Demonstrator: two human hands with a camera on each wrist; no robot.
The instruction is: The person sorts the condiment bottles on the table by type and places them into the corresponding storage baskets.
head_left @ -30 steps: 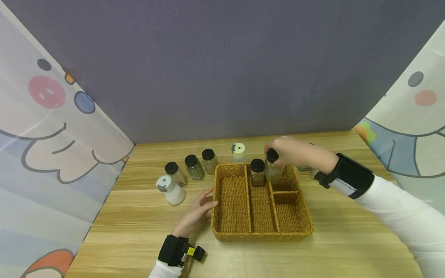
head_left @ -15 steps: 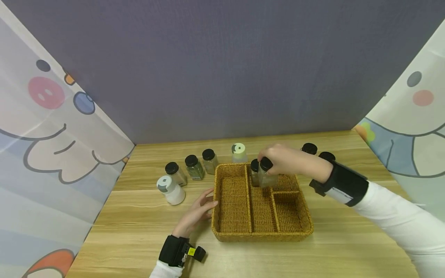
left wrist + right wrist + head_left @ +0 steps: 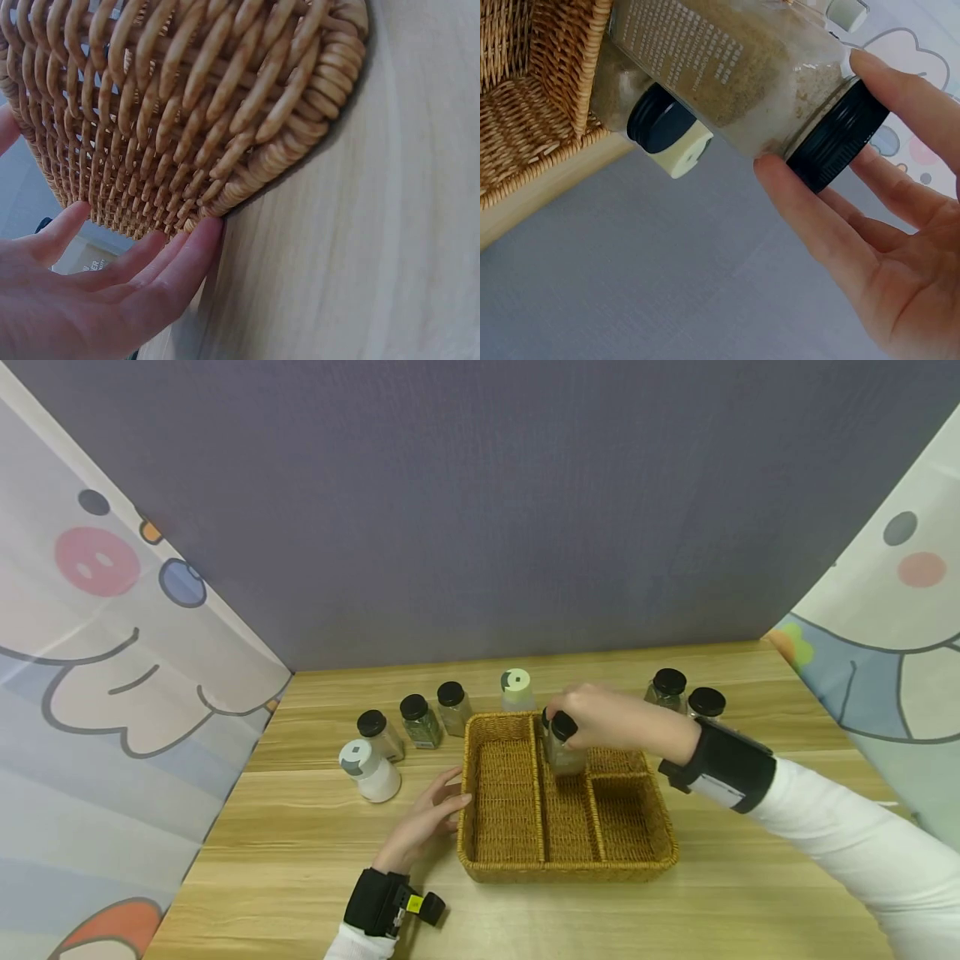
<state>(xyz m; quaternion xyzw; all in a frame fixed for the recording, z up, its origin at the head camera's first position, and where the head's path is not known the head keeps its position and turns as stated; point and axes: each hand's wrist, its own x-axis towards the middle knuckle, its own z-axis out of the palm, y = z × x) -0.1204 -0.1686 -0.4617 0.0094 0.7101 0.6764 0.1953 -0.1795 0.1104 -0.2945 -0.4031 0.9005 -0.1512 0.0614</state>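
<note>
My right hand [image 3: 592, 714] pinches a clear spice jar [image 3: 566, 758] near its black lid, over the back of the middle compartment of a wicker basket [image 3: 498, 867]. In the right wrist view this jar [image 3: 757, 82] shows brownish powder and white printing, with thumb and fingers on either side of its neck. A second black-lidded jar [image 3: 619, 94] stands behind it in the same compartment, mostly hidden in the head view. My left hand [image 3: 420, 827] rests against the basket's left side; in the left wrist view its extended fingertips touch the wicker wall [image 3: 172, 112] low down.
Left of the basket stand a white-capped jar [image 3: 371, 772] and several black-lidded jars, one with green contents [image 3: 422, 722]. Behind the basket is a bottle with a pale yellow cap [image 3: 517, 687]. Two black-lidded jars [image 3: 666, 689] stand at the back right, near the grey wall [image 3: 525, 527].
My right hand has carried the jar left and toward me, from above the divider at the back right into the middle compartment's area. The left hand and basket stay put.
</note>
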